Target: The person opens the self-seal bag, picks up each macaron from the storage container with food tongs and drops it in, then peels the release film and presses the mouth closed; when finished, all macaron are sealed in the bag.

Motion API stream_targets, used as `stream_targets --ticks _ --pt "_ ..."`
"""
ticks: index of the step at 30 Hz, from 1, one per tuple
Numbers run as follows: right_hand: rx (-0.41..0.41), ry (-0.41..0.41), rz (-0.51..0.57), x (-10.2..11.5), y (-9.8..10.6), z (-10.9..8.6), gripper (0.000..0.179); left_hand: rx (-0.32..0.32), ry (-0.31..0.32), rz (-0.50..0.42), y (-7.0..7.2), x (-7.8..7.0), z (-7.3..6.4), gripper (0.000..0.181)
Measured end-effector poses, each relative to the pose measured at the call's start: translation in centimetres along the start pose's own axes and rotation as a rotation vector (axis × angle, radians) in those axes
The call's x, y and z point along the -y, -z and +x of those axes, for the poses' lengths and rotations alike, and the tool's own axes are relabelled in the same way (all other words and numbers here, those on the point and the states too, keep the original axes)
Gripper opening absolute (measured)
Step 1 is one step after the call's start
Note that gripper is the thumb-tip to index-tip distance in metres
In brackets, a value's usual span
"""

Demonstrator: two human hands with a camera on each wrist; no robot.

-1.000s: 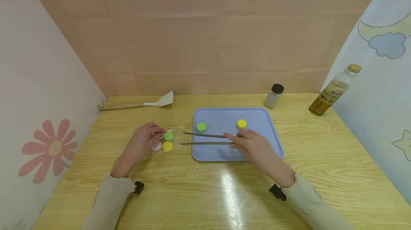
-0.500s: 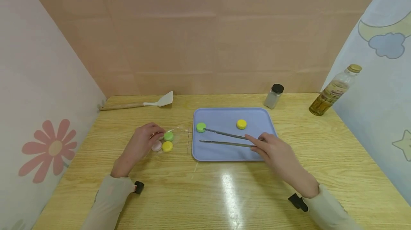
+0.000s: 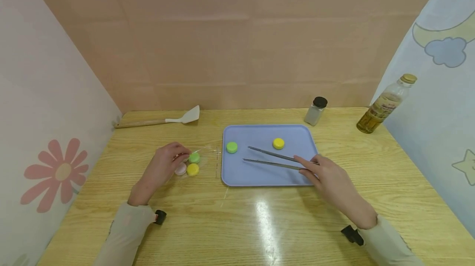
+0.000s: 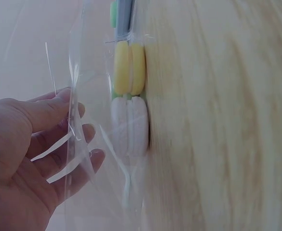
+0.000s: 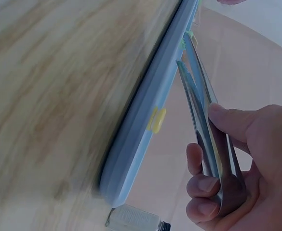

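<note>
My left hand (image 3: 163, 167) pinches the upper film of a clear plastic bag (image 4: 85, 120) that lies left of the tray. Inside the bag are a green macaron (image 3: 194, 158), a yellow macaron (image 3: 193, 170) and a pale pink macaron (image 3: 180, 169); my fingers may hide more. In my right hand (image 3: 334, 183) are metal tongs (image 5: 210, 144), gripped between thumb and fingers. Their tips stand apart with nothing between them, over the blue tray (image 3: 259, 179). A green macaron (image 3: 231, 147) sits at the tray's left side, a yellow macaron (image 3: 278, 143) toward its back right.
Behind the bag lies a spatula (image 3: 185, 116) with a wooden handle. A small black-capped jar (image 3: 315, 111) stands behind the tray's right corner. Farther right is a bottle of amber liquid (image 3: 384, 107). Walls enclose the table (image 3: 208, 224) at the back and sides.
My right hand has drawn the tongs to the right, from the bag's mouth to above the tray, leaving the green macaron at the tray's left side uncovered. My left hand stays put.
</note>
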State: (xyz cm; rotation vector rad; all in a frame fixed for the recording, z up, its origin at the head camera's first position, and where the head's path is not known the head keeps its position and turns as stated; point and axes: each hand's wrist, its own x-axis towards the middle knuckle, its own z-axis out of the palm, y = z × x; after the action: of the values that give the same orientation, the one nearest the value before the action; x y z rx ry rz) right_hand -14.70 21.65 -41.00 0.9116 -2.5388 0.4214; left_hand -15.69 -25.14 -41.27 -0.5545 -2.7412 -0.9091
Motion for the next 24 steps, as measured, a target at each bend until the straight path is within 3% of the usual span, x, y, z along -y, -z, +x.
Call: stream_targets --ticks 11,24 --pt "0.071 -0.077 0.052 0.2 -0.5 0.6 0.041 0.0 0.008 -0.002 0.0 0.2 -0.1 0.011" --pt "0.127 -0.099 0.073 1.1 -2.1 2.9 0.04 -0.004 0.011 0.002 0.0 0.3 -0.1 0.011"
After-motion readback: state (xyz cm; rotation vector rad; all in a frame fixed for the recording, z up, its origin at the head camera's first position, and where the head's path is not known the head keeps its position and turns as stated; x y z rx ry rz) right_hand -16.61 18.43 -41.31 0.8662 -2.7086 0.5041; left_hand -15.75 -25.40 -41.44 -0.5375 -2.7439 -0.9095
